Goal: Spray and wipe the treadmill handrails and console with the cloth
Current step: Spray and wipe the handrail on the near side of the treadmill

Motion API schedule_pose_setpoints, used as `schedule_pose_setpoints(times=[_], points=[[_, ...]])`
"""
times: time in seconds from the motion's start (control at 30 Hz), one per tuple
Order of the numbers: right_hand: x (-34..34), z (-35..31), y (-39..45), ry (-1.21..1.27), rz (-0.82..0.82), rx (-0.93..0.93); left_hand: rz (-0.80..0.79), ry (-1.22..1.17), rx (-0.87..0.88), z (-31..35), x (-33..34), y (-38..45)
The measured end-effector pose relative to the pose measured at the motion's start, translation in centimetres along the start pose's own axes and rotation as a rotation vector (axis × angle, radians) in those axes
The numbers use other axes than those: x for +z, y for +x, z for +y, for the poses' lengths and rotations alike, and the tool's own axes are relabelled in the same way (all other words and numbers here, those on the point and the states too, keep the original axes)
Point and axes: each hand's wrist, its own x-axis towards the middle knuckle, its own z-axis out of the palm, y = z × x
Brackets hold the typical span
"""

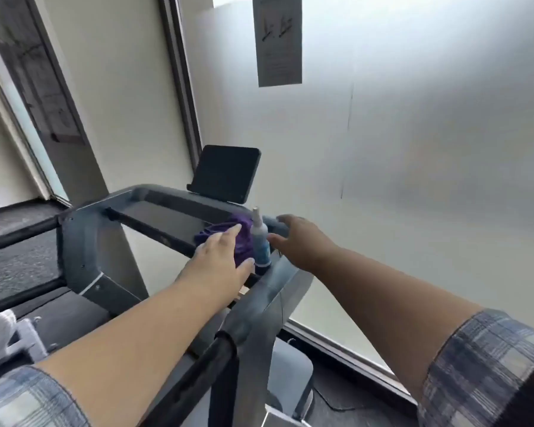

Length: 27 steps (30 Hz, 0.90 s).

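the left hand (219,260) lies flat over the purple cloth (241,238), fingers (228,234) spread and released, palm down on the fabric, not gripping it. the cloth is bunched at the right end of the treadmill console (167,220), just beside the spray bottle (260,241). the bottle stands upright in a recess at the console's right corner, white nozzle on top. the right hand (299,238) is just right of the bottle, fingers open and released, thumb near the bottle body; whether the thumb touches it cannot be told. a dark screen (225,174) stands tilted behind the console. the right handrail (222,349) runs from the console toward the camera, between the two forearms. both plaid sleeves (487,365) are pushed up.
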Motion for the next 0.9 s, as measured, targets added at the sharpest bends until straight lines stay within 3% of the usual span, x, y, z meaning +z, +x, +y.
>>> schedule_pose_setpoints(times=[0.2,0.43,0.63,0.77,0.83,0.9], points=[[0.4,2.5,6.9,0.092,-0.189,-0.076,0.047,-0.106,-0.139,2.4,3.1,6.1],[0.5,2.5,8.6,0.234,-0.411,-0.252,0.157,-0.088,-0.151,2.3,6.2,7.1],[0.3,1.2,8.4,0.156,-0.512,-0.184,0.171,-0.101,-0.169,2.0,7.3,7.8],[-1.3,1.3,9.5,0.087,-0.681,-0.177,0.243,-0.079,-0.202,1.9,8.0,8.6],[-1.2,1.6,10.5,0.143,-0.666,-0.128,0.279,-0.096,-0.207,1.9,8.1,8.5],[-0.5,1.7,11.8,0.223,-0.511,-0.065,0.304,-0.127,-0.205,1.7,8.0,8.1]])
